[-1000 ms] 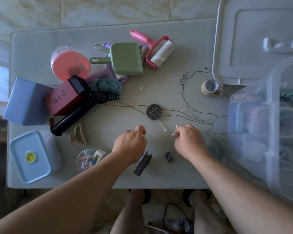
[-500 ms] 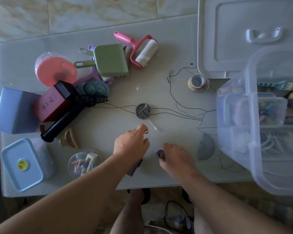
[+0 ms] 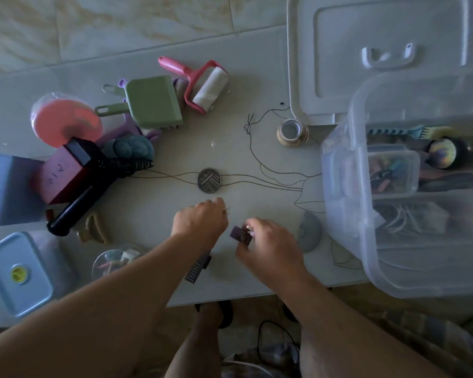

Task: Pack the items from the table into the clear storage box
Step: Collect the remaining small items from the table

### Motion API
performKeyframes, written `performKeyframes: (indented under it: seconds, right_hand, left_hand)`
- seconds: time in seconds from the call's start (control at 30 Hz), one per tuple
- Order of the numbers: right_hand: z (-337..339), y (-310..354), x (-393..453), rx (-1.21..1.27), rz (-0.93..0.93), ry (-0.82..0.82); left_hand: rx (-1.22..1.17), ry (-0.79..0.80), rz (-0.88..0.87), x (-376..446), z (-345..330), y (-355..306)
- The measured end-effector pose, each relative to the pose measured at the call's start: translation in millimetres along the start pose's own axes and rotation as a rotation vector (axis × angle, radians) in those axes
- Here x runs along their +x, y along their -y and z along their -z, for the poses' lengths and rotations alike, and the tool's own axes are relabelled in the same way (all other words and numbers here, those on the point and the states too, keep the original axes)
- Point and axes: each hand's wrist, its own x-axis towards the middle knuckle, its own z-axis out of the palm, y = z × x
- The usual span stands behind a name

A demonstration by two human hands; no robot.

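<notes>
My right hand (image 3: 268, 242) holds a small dark purple packet (image 3: 240, 234) just above the table near its front edge. My left hand (image 3: 201, 222) is closed beside it, pinching something thin and pale that I cannot make out. A round needle case (image 3: 209, 180) lies just beyond both hands, with dark thread (image 3: 273, 175) trailing from it toward the clear storage box (image 3: 393, 241) at the right. The box holds a small clear container, a comb and other items. A small black comb piece (image 3: 198, 268) lies partly under my left forearm.
Left side of the table (image 3: 230, 148): a pink lint roller (image 3: 202, 83), a green dustpan (image 3: 150, 102), a pink disc (image 3: 66, 124), a red box (image 3: 62, 175), a black brush (image 3: 88, 197), a blue box (image 3: 8, 189), a blue lidded container (image 3: 17, 274). A tape roll (image 3: 292, 132), a grey disc (image 3: 310, 231) and the box's lid (image 3: 380, 50) lie right.
My right hand moved back toward the table's front edge, picked up the purple packet and now lifts it. The left hand stayed closed in place. The camera view shifted right.
</notes>
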Motion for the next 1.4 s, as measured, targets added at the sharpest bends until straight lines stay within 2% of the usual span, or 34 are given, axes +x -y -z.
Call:
performKeyframes:
  seconds: [0.1, 0.2, 0.3, 0.37, 0.43, 0.5, 0.6, 0.73, 0.9, 1.0, 1.13, 1.27, 1.4]
  right_hand:
    - [42.8, 33.2, -17.9, 0.091, 0.112, -0.132]
    - [108.2, 52.3, -34.6, 0.151, 0.205, -0.271]
    - [177.0, 31.6, -41.7, 0.140, 0.202, -0.370]
    - [217.5, -7.8, -43.2, 0.072, 0.118, -0.391]
    - [249.7, -60.9, -43.3, -0.002, -0.032, -0.338]
    - [273.6, -117.4, -42.4, -0.100, -0.197, -0.259]
    - [296.5, -178.7, -31.6, -0.146, -0.326, -0.199]
    - [291.4, -204.3, 6.2, -0.168, -0.291, -0.134]
    - [272.2, -209.2, 49.6, -0.126, -0.239, -0.086]
    - [260.9, -214.0, 60.3, -0.139, -0.238, 0.056]
    - [262.4, -224.1, 57.5, -0.100, -0.188, 0.191]
    - [285.3, -241.5, 47.5, -0.091, -0.146, 0.129]
    - [301.9, -256.0, 36.6, -0.121, -0.138, 0.249]
  left_hand:
    - [-0.215, -0.006, -0.025, -19.9, 30.8, -6.3]
    - [-0.500, -0.097, -0.041, -32.4, 78.5, -30.7]
    - [-0.625, -0.168, -0.073, -41.3, 136.1, -87.3]
    - [-0.716, -0.227, -0.085, -45.5, 169.5, -132.6]
    - [-0.718, -0.260, -0.172, -47.5, 191.1, -175.7]
    - [-0.611, -0.267, -0.291, -44.6, 203.3, -217.6]
    - [-0.522, -0.228, -0.364, -28.5, 203.6, -273.7]
    - [-0.627, -0.131, -0.208, 8.1, 175.4, -317.7]
    - [-0.589, -0.094, -0.103, 30.3, 161.0, -331.4]
    - [-0.572, -0.047, -0.059, 37.9, 161.2, -330.9]
    - [-0.535, 0.004, -0.102, 45.0, 166.2, -334.0]
    - [-0.558, 0.052, -0.093, 54.2, 167.3, -347.4]
    - [-0.454, 0.159, -0.172, 61.8, 167.7, -373.8]
